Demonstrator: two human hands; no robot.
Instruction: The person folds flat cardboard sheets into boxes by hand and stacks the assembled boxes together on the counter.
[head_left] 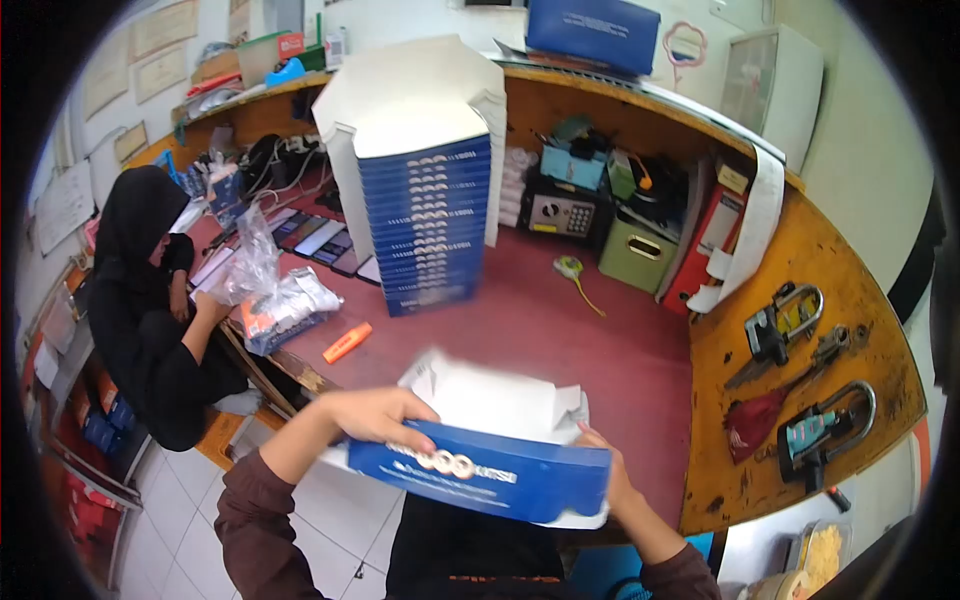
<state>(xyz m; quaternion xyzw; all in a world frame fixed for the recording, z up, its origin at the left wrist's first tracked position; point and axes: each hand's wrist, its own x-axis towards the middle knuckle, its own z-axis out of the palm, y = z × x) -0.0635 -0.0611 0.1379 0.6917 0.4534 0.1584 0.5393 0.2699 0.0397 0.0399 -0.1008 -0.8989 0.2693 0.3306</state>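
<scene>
I hold a blue cardboard box [480, 470] with a white inside at the table's near edge. Its top is open, and white lettering with round shapes runs along its front. My left hand [378, 415] grips the box's upper left edge, with the fingers over the front. At the right end, my right hand [612, 468] is closed on the side wall, its fingers partly hidden. A tall stack of similar blue boxes [430, 220] stands behind on the red tabletop [540, 320], with raised white flaps at its back.
An orange highlighter [347, 342], a plastic-wrapped packet [290, 310] and a tape measure [575, 275] lie on the table. A person in black [145, 300] sits at the left near several phones [320, 240]. Padlocks [785, 325] rest on the right ledge; a small safe [560, 212] stands behind.
</scene>
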